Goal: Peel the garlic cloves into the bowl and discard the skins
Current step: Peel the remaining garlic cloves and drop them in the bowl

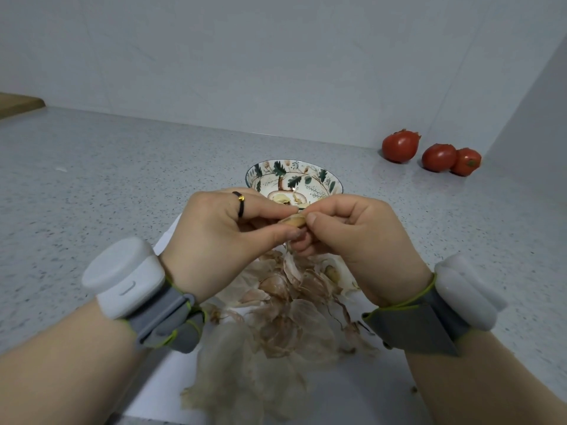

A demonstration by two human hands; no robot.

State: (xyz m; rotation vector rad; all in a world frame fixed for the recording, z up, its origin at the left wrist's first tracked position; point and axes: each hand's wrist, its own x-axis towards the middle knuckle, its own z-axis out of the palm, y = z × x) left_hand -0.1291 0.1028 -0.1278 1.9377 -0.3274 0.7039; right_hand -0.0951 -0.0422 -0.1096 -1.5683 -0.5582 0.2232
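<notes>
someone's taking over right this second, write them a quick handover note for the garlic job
Hands: left hand and right hand both pinch one garlic clove, mid-peel, just in front of the bowl.
Done: at least one peeled clove lies in the bowl; loose skins are piled on the white sheet under the wrists.
Left: finish this clove, drop it in, peel the unpeeled cloves in the pile, then discard the skins.

Even, soft lighting; faint shadows beside the tomatoes [400, 146]. Wide-angle distortion curves the bench [92, 179] towards the edges; nearest garlic skins [245, 378] appear blurred.
</notes>
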